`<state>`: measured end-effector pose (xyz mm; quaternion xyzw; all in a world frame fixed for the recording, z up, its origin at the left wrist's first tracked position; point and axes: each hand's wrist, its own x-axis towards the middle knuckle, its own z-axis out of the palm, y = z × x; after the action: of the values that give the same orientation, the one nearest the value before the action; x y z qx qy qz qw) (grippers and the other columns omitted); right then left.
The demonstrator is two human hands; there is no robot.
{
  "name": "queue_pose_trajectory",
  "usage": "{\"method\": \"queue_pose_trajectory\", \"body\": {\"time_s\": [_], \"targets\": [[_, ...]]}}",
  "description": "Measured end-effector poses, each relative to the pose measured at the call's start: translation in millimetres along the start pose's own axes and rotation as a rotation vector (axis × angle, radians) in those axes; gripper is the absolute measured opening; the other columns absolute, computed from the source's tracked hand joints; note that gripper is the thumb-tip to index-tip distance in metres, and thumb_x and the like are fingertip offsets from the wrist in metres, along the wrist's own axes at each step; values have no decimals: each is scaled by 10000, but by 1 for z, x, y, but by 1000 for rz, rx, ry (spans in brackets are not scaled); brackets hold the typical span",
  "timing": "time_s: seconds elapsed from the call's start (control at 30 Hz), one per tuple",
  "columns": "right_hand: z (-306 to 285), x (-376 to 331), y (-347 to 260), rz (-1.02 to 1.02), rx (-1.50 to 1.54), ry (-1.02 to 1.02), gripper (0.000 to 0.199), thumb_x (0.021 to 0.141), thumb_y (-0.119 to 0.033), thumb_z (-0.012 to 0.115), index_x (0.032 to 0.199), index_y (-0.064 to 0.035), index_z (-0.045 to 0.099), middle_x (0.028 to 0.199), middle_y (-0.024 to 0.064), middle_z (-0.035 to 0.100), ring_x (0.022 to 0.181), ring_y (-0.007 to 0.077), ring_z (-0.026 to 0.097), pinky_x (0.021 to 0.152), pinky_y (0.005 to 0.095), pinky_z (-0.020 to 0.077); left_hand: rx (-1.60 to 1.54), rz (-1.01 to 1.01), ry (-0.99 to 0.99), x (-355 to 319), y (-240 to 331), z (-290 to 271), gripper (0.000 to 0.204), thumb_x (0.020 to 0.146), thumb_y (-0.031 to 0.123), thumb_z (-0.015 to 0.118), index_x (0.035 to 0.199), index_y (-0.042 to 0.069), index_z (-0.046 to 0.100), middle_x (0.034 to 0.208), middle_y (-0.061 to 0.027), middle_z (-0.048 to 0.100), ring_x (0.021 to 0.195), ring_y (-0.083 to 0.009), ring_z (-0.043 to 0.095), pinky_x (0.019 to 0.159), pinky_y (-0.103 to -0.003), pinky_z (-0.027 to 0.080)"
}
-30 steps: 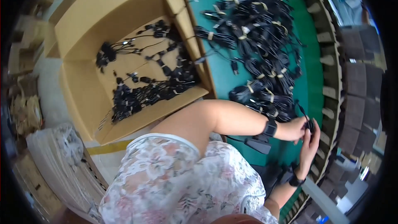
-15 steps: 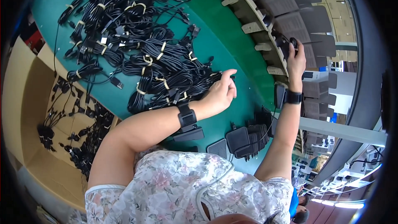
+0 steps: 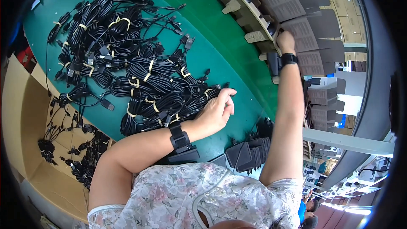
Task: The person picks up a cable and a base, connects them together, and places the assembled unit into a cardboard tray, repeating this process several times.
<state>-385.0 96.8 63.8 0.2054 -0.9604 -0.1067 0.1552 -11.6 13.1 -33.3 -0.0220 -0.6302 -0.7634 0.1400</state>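
Beside the near right end of a large pile of black cable bundles (image 3: 144,65), my left hand (image 3: 216,112) rests with its fingers curled. Its palm side is hidden, so I cannot make out what it grips. Many of the bundles are tied with pale bands. Over at the right, my right hand (image 3: 286,41) reaches into the row of grey cardboard boxes (image 3: 303,29) with raised, printed flaps. Its fingertips are hidden, with something dark beside them. Each wrist wears a black strap with a small block.
Several flat black devices (image 3: 250,152) stand in a row on the green table (image 3: 212,55) near my body. An open brown carton (image 3: 51,182) at the left holds more black cables. A grey metal bar (image 3: 347,142) crosses at the right, with people farther back.
My right hand has moved up and left into the row of boxes; the small black coiled item it held no longer shows clearly. The left hand has shifted slightly down and left in view.
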Motion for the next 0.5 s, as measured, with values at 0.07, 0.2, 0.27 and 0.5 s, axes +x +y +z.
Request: {"method": "queue_pose_trajectory", "body": {"time_s": [0.07, 0.2, 0.27, 0.5], "targets": [[17, -1, -5, 116, 79, -5, 332, 874, -294, 484, 942, -27, 669, 973, 245, 624, 950, 394, 591, 815, 445, 473, 4, -1, -1, 2, -2, 1, 377, 825, -47, 467, 1176, 4, 339, 720, -97, 538, 649, -254, 551, 633, -355, 449], [24, 8, 25, 96, 185, -41, 394, 853, -322, 485, 955, 19, 654, 961, 258, 624, 935, 393, 598, 815, 434, 468, 20, -6, -17, 0, 0, 1, 352, 832, -40, 464, 1160, 12, 349, 726, -97, 535, 652, -259, 551, 634, -358, 448], [16, -3, 15, 91, 187, -44, 390, 854, -324, 485, 949, 13, 658, 953, 249, 630, 931, 392, 600, 814, 428, 469, 40, -32, -16, -1, -1, -2, 337, 836, -36, 463, 1152, 16, 356, 735, -97, 534, 661, -262, 553, 637, -362, 449], [39, 16, 59, 113, 220, 73, 436, 839, -436, 527, 961, -42, 668, 972, 217, 641, 944, 378, 609, 807, 421, 484, 80, 14, -32, -1, 1, 1, 348, 858, -50, 447, 1184, 47, 369, 764, -68, 542, 596, -165, 528, 561, -296, 440]]}}
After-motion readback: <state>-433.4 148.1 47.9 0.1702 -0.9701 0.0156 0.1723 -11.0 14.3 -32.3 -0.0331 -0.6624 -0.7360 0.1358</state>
